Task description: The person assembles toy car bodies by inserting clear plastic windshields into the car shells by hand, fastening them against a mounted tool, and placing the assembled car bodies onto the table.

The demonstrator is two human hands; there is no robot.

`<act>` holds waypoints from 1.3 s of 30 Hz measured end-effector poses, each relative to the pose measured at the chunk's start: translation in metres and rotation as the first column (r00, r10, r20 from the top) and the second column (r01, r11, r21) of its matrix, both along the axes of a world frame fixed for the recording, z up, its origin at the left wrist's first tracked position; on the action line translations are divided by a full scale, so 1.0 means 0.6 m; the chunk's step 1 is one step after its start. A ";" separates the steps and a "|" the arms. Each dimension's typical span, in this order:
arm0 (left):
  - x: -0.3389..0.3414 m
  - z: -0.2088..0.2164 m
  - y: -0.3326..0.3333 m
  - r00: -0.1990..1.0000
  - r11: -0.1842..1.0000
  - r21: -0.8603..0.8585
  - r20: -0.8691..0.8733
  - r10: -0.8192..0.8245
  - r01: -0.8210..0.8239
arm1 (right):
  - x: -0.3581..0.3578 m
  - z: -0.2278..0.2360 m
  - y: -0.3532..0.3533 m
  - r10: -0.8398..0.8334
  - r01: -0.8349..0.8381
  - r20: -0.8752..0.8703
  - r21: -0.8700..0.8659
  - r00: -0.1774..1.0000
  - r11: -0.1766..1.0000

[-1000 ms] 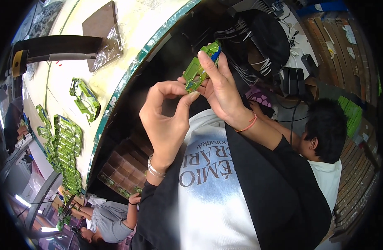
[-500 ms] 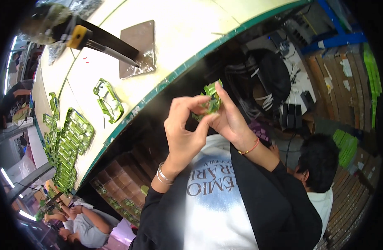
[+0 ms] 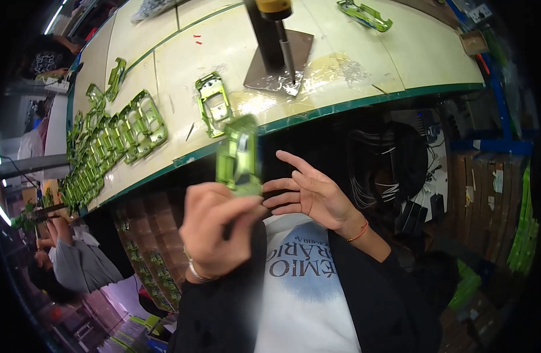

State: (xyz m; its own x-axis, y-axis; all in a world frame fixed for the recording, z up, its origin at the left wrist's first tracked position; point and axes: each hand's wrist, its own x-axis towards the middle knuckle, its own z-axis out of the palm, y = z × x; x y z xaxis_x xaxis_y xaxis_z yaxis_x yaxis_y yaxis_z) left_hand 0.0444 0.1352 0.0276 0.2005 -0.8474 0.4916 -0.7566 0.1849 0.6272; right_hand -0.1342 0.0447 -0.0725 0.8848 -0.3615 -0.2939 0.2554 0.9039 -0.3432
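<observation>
A shiny green toy car body shell (image 3: 240,156), blurred by motion, is held near its lower end between the thumb and fingers of my left hand (image 3: 217,232). My right hand (image 3: 312,191) has its fingers spread and holds nothing; its fingertips are close to the shell's lower end. Beyond, near the table's edge, lies another green car shell (image 3: 203,87) with a large opening in its middle. Packed rows of similar green shells (image 3: 129,126) cover the left part of the table, and one more green shell (image 3: 370,17) is at the far right.
A hand-press-like stand with a yellow head (image 3: 274,8) and metal rod rises over a brown plate (image 3: 261,73). The table's green edge (image 3: 341,108) runs between me and the tabletop. Brown partitioned boxes stand below at left; stacked cartons (image 3: 479,188) are at right. Another person (image 3: 85,265) sits at left.
My right hand has let go of the green shell and opened. My left hand now holds the shell alone, lower left and nearer the table. The view has swung toward the table.
</observation>
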 end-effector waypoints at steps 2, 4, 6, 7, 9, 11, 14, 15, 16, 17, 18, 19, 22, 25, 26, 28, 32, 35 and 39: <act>0.040 0.004 -0.005 0.992 0.993 -0.053 0.060 0.111 -0.108 | 0.004 -0.001 0.002 0.029 -0.030 -0.029 -0.022 0.999 0.999; 0.093 -0.005 -0.020 0.979 0.986 -0.074 0.130 0.156 -0.147 | 0.008 -0.004 0.003 0.061 -0.063 -0.057 -0.048 0.997 0.997; 0.145 -0.024 -0.040 0.963 0.984 -0.072 0.206 0.175 -0.164 | 0.010 -0.009 0.006 0.039 -0.045 -0.097 -0.061 0.994 0.997; 0.164 -0.037 -0.048 0.958 0.982 -0.055 0.216 0.191 -0.183 | 0.010 -0.014 0.007 0.041 -0.048 -0.098 -0.065 0.994 0.997; 0.190 -0.058 -0.070 0.965 0.985 -0.040 0.195 0.173 -0.168 | 0.006 -0.020 0.006 0.002 -0.007 -0.114 -0.041 0.993 0.999; 0.210 -0.075 -0.078 0.975 0.990 -0.030 0.169 0.141 -0.138 | 0.004 -0.019 0.006 -0.014 0.007 -0.124 -0.053 0.992 0.999; 0.229 -0.100 -0.085 0.966 0.987 0.020 0.211 0.152 -0.159 | -0.004 -0.018 -0.004 -0.041 0.027 -0.147 -0.101 0.988 0.994; 0.236 -0.109 -0.086 0.962 0.989 0.013 0.235 0.139 -0.146 | -0.008 -0.015 -0.010 -0.048 0.028 -0.161 -0.123 0.986 0.992; 0.240 -0.118 -0.085 0.963 0.989 0.011 0.227 0.143 -0.149 | -0.010 -0.007 -0.014 -0.082 0.056 -0.178 -0.145 0.981 0.988; 0.244 -0.126 -0.085 0.964 0.988 0.009 0.219 0.148 -0.154 | -0.018 0.001 -0.025 -0.099 0.070 -0.182 -0.160 0.978 0.985; 0.249 -0.135 -0.084 0.967 0.990 -0.001 0.215 0.139 -0.142 | -0.028 0.007 -0.040 -0.112 0.057 -0.202 -0.258 0.973 0.964; 0.254 -0.144 -0.083 0.957 0.988 -0.027 0.246 0.155 -0.153 | -0.040 0.017 -0.056 -0.126 0.040 -0.225 -0.353 0.966 0.935; 0.250 -0.142 -0.083 0.933 0.984 -0.039 0.311 0.179 -0.176 | -0.079 0.052 -0.131 -0.400 0.183 -0.239 -0.612 0.885 0.770; 0.244 -0.142 -0.073 0.919 0.977 -0.009 0.338 0.205 -0.215 | -0.095 0.065 -0.245 -0.769 0.176 -0.259 -0.885 0.584 0.432; 0.241 -0.143 -0.073 0.920 0.976 -0.008 0.332 0.208 -0.217 | -0.105 0.058 -0.291 -0.857 0.059 -0.224 -0.958 0.464 0.282; 0.235 -0.139 -0.073 0.920 0.977 -0.008 0.333 0.205 -0.215 | -0.123 0.030 -0.382 -0.955 -0.117 -0.096 -0.991 0.280 0.065; 0.209 -0.119 -0.067 0.889 0.966 -0.019 0.386 0.246 -0.258 | -0.138 -0.026 -0.526 -0.972 -0.421 0.121 -0.885 0.202 -0.197; 0.173 -0.090 -0.045 0.845 0.950 -0.062 0.441 0.302 -0.307 | -0.116 -0.031 -0.570 -0.973 -0.479 0.122 -0.854 0.194 -0.202; 0.109 -0.072 -0.026 0.871 0.930 -0.172 0.328 0.365 -0.325 | -0.072 -0.026 -0.597 -0.959 -0.584 -0.074 -0.805 0.274 -0.105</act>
